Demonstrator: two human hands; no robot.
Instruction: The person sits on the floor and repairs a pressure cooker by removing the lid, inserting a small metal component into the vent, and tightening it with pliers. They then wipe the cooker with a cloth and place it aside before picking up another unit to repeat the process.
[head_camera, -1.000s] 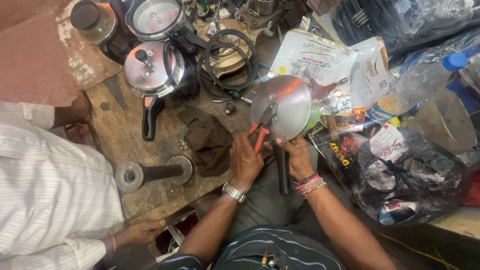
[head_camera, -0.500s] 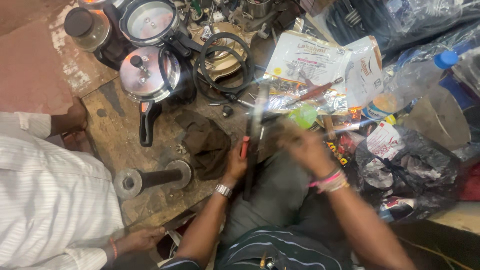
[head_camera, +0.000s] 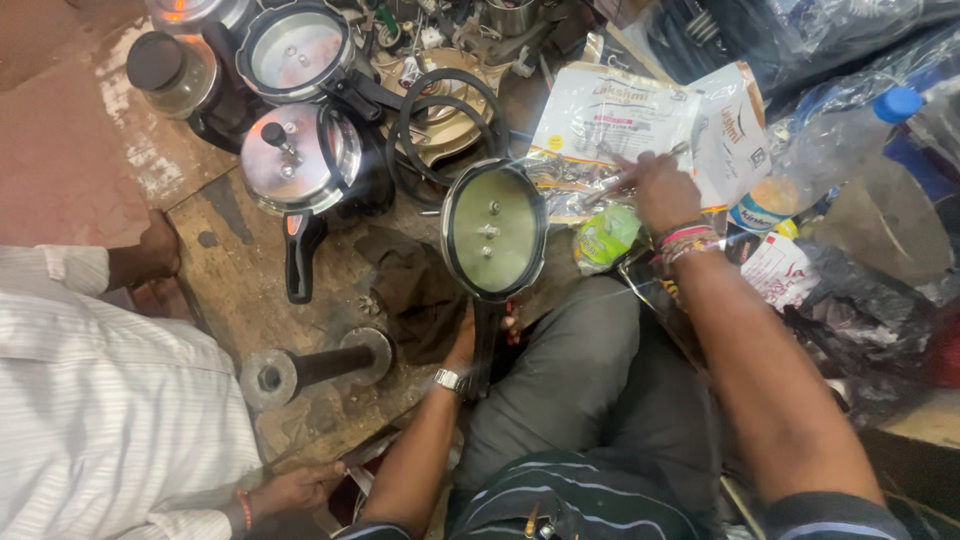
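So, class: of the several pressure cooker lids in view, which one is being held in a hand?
The oval lid, underside up, its handle gripped by the left hand; the others sit untouched.

— Bright or dim?
— Even daylight, soft shadows. Glare on the round steel pressure-cooker lid (head_camera: 296, 158).
— Sharp?
— Mostly; edges far from that lid bend and smear slightly.

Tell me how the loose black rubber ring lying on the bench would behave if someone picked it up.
The black rubber ring is thin and lies in a bent, uneven loop, so it would probably sag and flop rather than hold its shape. It looks light for its width. Rubber should grip the fingers rather than slip. Lying flat over the gold-coloured metal part, it seems unlikely to roll.
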